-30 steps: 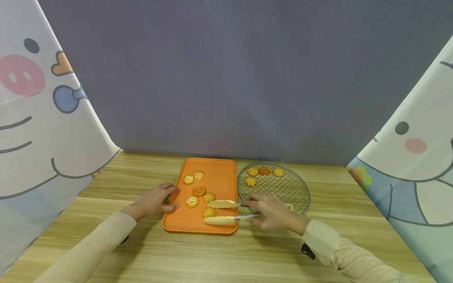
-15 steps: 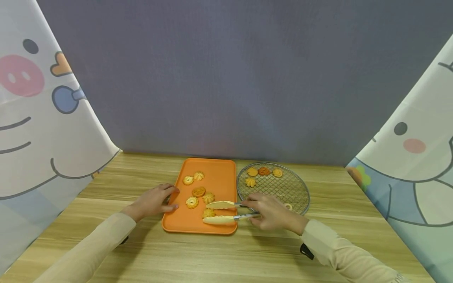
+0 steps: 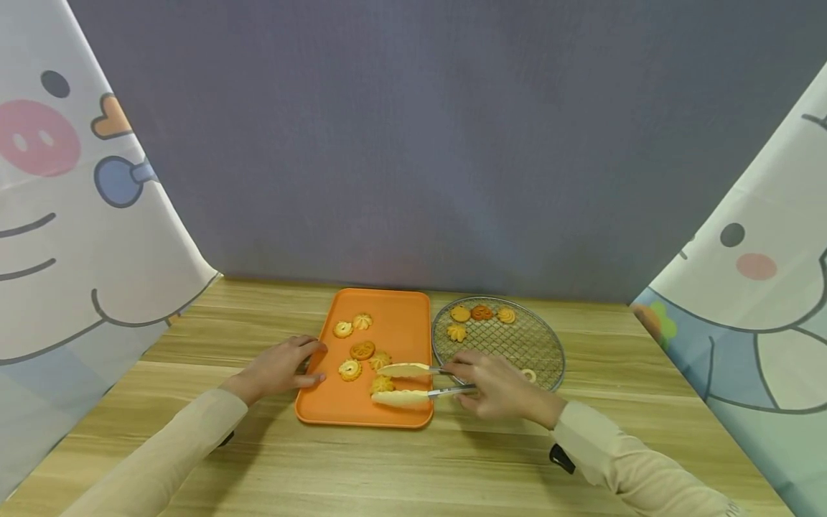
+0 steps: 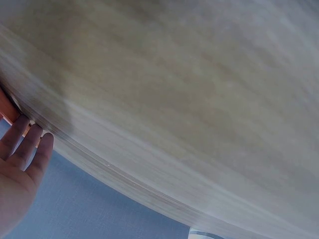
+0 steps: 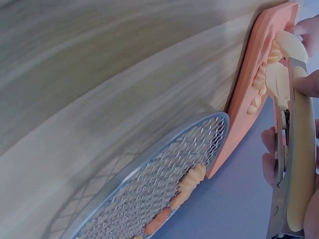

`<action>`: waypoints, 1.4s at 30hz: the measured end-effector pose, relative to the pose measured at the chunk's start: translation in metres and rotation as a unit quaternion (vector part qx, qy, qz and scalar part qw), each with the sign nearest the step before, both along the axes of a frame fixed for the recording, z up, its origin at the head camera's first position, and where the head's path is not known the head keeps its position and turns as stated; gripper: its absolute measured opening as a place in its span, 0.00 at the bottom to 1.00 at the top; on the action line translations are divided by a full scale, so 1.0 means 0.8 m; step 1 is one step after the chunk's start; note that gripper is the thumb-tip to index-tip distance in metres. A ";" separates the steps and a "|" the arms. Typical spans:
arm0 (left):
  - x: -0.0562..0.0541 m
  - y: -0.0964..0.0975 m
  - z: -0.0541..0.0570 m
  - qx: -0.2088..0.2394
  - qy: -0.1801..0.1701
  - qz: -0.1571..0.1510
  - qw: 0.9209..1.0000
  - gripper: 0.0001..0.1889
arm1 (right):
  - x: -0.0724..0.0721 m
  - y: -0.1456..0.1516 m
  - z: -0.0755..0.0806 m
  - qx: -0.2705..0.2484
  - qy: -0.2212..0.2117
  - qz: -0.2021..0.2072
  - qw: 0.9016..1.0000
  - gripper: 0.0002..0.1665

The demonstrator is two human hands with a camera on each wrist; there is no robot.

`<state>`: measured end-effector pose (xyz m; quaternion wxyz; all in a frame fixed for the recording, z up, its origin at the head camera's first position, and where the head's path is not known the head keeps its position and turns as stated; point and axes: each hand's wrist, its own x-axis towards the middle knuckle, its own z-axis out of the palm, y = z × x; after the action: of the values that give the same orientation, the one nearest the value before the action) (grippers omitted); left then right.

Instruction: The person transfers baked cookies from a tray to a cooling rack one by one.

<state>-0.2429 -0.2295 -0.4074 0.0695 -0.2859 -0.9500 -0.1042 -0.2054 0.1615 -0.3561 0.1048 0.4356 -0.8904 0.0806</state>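
Observation:
My right hand (image 3: 494, 384) grips a pair of tongs (image 3: 407, 398) with metal arms and cream tips, also seen in the right wrist view as the tongs (image 5: 300, 149). The tips are apart, low over the orange tray (image 3: 394, 309). A yellow star-shaped cookie (image 3: 381, 385) lies between them, partly covered by the nearer tip. Just behind the farther tip lies another ridged cookie (image 3: 380, 359). My left hand (image 3: 281, 368) rests at the tray's left rim, fingertips and thumb on the edge; its fingers (image 4: 39, 154) look fairly straight in the left wrist view.
Several cookies sit on the tray, among them a brown oval cookie (image 3: 362, 350) and a round cookie (image 3: 350, 370). Right of it stands a round wire rack (image 3: 517, 345) with several cookies. A grey cloth wall (image 3: 413, 143) closes off the back of the wooden table (image 3: 310, 467).
The tongs' tips have shifted slightly toward the back, the nearer tip covering a little less of the tray's front. Both hands have stayed almost where they were.

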 end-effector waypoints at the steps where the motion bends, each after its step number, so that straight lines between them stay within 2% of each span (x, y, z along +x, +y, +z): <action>1: 0.000 0.000 0.000 0.000 0.000 0.000 1.000 0.27 | 0.000 0.001 0.001 -0.002 -0.001 -0.001 1.000 0.27; 10: -0.001 -0.001 -0.001 -0.001 0.004 -0.003 1.000 0.27 | -0.007 0.014 0.005 -0.017 0.042 -0.007 0.999 0.26; 25: -0.002 -0.001 -0.002 0.003 0.006 -0.006 1.000 0.27 | -0.017 0.049 0.007 -0.022 0.026 -0.062 0.997 0.26; 37: -0.001 -0.001 -0.001 0.004 0.005 -0.007 1.000 0.27 | -0.028 0.089 0.001 -0.020 0.050 -0.116 0.992 0.26; 42: -0.001 -0.001 -0.001 0.007 0.009 -0.010 1.000 0.27 | -0.034 0.106 0.000 -0.035 0.036 -0.134 0.990 0.26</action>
<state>-0.2440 -0.2304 -0.4078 0.0784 -0.2957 -0.9458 -0.1086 -0.2327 0.2466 -0.3561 0.1614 0.3115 -0.9329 0.0813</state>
